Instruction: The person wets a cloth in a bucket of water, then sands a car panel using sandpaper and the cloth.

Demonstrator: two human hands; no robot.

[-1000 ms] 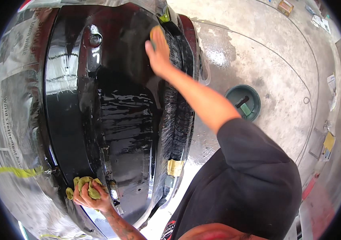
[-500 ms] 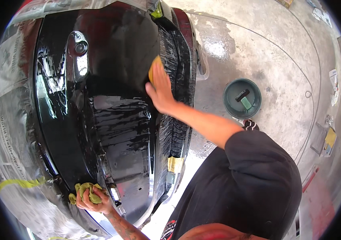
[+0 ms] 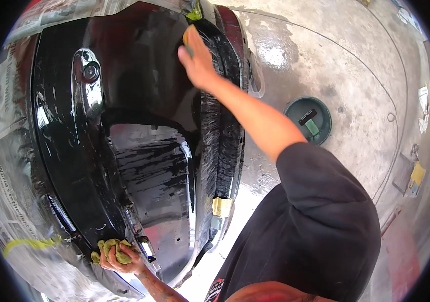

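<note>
A wet, glossy black car body panel (image 3: 137, 70) fills the left half of the head view. My right hand (image 3: 199, 63) lies along its right edge near the far end, fingers stretched over a thin yellow-orange sanding pad (image 3: 186, 40) pressed to the surface. Only the rim of that pad shows past the fingers. At the near left, my left hand (image 3: 128, 260) is closed round a crumpled yellow-green cloth (image 3: 110, 250) resting on the panel. Streaks of water cover the recessed middle part (image 3: 152, 161).
Newspaper masking (image 3: 6, 186) covers the car on the left, with yellow-green tape (image 3: 31, 244) on it. A dark round tub (image 3: 329, 108) of water stands on the wet concrete floor (image 3: 361, 75), a black block and a green pad inside. A thin hose (image 3: 338, 49) curves across the floor.
My right hand has slid away from me along the panel's right edge with the sanding pad. My left hand and the cloth have shifted only slightly within the view.
</note>
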